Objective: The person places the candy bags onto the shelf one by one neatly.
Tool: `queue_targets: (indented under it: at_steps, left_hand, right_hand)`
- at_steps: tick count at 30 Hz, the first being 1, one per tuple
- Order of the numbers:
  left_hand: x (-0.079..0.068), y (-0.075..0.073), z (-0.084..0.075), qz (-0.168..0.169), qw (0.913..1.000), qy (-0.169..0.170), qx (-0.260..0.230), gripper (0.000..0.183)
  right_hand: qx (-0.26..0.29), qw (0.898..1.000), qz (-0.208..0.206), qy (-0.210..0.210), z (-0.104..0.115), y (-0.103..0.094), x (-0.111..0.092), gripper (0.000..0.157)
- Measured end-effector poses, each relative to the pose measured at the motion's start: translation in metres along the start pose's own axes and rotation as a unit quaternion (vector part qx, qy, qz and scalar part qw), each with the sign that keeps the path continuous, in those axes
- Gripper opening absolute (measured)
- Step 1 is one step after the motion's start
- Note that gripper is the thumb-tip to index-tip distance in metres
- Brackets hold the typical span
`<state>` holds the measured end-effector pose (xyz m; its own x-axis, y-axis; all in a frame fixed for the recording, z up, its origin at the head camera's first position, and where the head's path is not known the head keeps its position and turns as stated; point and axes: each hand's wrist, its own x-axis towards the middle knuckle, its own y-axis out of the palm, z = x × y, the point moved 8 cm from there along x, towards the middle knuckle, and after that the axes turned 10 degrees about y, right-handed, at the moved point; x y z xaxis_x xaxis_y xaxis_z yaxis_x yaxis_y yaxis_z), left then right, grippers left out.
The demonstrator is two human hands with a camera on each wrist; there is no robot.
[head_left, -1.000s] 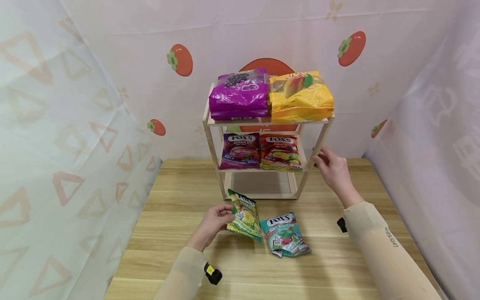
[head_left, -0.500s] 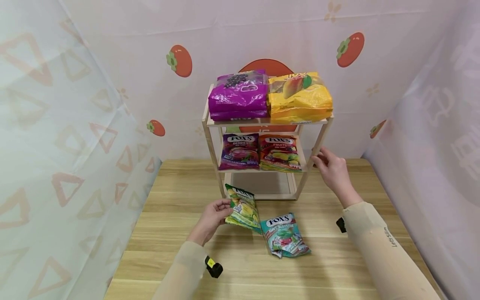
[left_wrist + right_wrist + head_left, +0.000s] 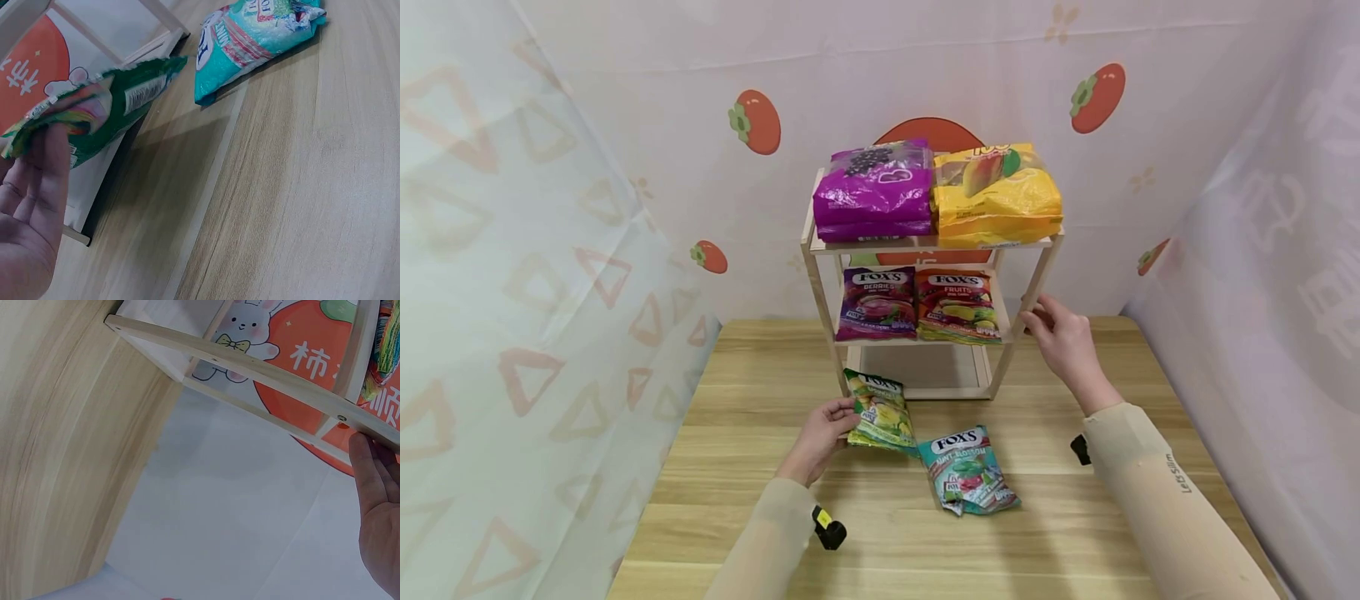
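My left hand (image 3: 822, 433) pinches the left edge of a green and yellow Fox's candy bag (image 3: 883, 414), held in front of the rack's bottom level. In the left wrist view the bag's green back with a barcode (image 3: 142, 94) faces the camera. My right hand (image 3: 1065, 343) grips the right front post of the small wooden rack (image 3: 1036, 287), at the height of the middle shelf. A teal Fox's mint candy bag (image 3: 968, 471) lies on the table, right of the green bag and overlapping its lower corner in the head view.
On the rack's top lie a purple candy bag (image 3: 874, 196) and a yellow one (image 3: 996, 200). Below, a Berries bag (image 3: 877, 304) and a Fruits bag (image 3: 958, 307) lean side by side on the middle shelf. The wooden table (image 3: 760, 367) meets a printed cloth backdrop (image 3: 647, 125).
My left hand has lifted the green bag slightly up and leftward, toward the rack, and turned its front more to the head camera. The right hand keeps its grip on the post.
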<state>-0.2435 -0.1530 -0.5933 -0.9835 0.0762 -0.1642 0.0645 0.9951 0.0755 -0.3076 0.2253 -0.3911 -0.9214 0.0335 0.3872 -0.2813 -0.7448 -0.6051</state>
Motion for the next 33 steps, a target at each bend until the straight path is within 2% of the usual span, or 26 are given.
queue_targets:
  at_steps: [3,10,15,21,24,27,29,31,33]
  left_hand:
    - [0.001,-0.001,0.0,-0.007,1.0,-0.002,0.005,0.037]
    - [0.001,0.0,0.001,-0.036,0.9984,-0.005,-0.044,0.044]
    - [0.0,-0.003,0.005,-0.065,0.9959,-0.012,-0.061,0.053]
    - [-0.001,-0.002,0.003,-0.082,0.9956,0.013,-0.043,0.063]
    - [-0.001,-0.003,0.002,-0.095,0.995,0.029,0.011,0.062]
    - [-0.001,-0.001,-0.002,-0.094,0.9874,0.057,0.113,0.059]
    - [0.0,0.002,-0.007,-0.086,0.975,0.082,0.188,0.054]
    - [0.0,0.007,-0.009,-0.073,0.9587,0.103,0.255,0.049]
    - [0.001,0.011,-0.009,-0.063,0.9443,0.119,0.3,0.045]
  right_hand:
    - [0.0,1.0,-0.001,-0.002,0.0,0.0,0.0,0.023]
    - [0.0,1.0,-0.006,-0.005,0.0,0.0,0.0,0.021]
    - [-0.002,1.0,-0.007,-0.006,0.0,0.0,0.0,0.02]
    - [0.003,1.0,-0.006,-0.004,-0.001,0.0,0.0,0.023]
    - [0.007,1.0,-0.004,-0.002,-0.001,0.0,0.0,0.024]
    - [0.007,1.0,-0.003,-0.002,-0.001,0.0,0.001,0.025]
    - [0.006,1.0,-0.005,-0.004,-0.001,0.0,0.001,0.025]
    - [0.007,1.0,-0.006,-0.005,-0.001,0.0,0.001,0.025]
    - [0.008,1.0,-0.006,-0.005,-0.001,0.001,0.001,0.025]
